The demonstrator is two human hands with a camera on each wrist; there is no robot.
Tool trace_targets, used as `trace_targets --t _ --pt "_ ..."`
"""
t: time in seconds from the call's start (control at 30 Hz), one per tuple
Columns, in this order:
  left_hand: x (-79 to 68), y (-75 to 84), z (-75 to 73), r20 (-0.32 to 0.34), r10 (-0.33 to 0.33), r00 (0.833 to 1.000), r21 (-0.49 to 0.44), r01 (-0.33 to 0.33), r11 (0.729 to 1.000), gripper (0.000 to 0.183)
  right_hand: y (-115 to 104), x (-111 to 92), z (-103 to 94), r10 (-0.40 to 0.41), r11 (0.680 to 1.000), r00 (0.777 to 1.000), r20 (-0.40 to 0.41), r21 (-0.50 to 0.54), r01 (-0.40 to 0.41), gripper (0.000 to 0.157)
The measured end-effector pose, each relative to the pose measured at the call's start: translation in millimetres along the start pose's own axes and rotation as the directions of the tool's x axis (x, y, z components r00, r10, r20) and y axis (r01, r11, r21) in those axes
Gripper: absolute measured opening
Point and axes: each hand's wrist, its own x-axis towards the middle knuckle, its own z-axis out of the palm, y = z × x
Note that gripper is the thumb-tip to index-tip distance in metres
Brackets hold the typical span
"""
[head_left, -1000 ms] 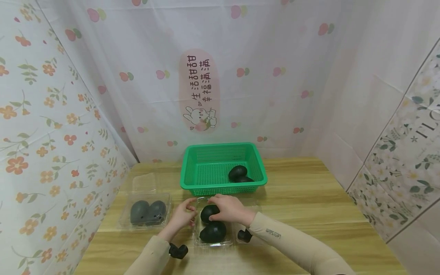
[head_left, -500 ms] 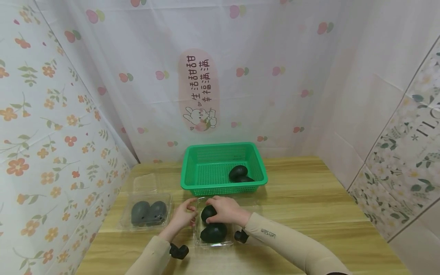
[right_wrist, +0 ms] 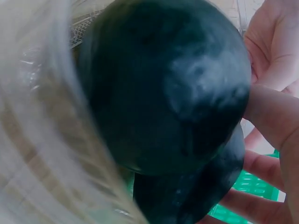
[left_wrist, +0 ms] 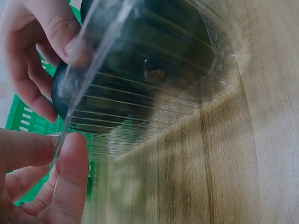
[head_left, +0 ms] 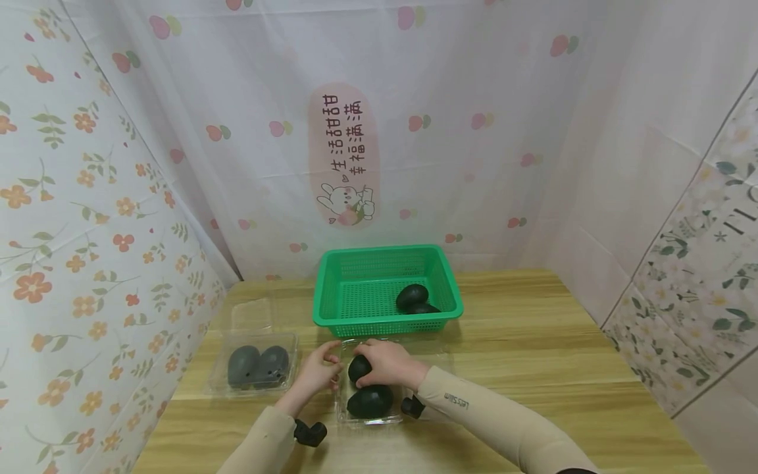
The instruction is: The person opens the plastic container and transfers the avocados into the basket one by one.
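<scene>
In the head view, a clear plastic clamshell box [head_left: 340, 415] lies before me with two dark green avocados in it. My right hand [head_left: 392, 364] grips the far avocado [head_left: 359, 370] from its right side. The near avocado [head_left: 370, 401] lies beside it, across the box. At the box's left edge is my left hand [head_left: 320, 370]; the left wrist view shows the thumb and fingers of that left hand [left_wrist: 42, 172] pinching the thin plastic rim [left_wrist: 77, 100]. The right wrist view has a large avocado [right_wrist: 168, 84] close up, partly hiding the other one.
Behind the box stands a green basket [head_left: 331, 322] with two avocados [head_left: 412, 297] at its right. An open clear box [head_left: 294, 342] with two more avocados [head_left: 243, 366] sits to the left. The box's open lid [head_left: 441, 418] spreads to the right on the wooden table [head_left: 533, 342].
My right hand and forearm have shifted slightly left, and the far avocado has turned or shifted a little within the grip. The left hand stays at the box rim.
</scene>
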Motion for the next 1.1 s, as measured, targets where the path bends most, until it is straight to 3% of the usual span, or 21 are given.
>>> trace_targets --t 0.7,1.1 --pt "-0.4 0.9 1.3 -0.008 0.007 1.0 0.025 -0.006 1.0 0.052 -0.3 2.0 3.8 0.014 0.999 1.0 0.017 -0.034 -0.013 0.058" --pt "-1.7 2.9 1.2 -0.011 0.016 1.0 0.039 -0.016 0.999 0.052 1.8 3.6 4.4 0.003 1.0 0.999 0.038 -0.002 -0.002 0.059"
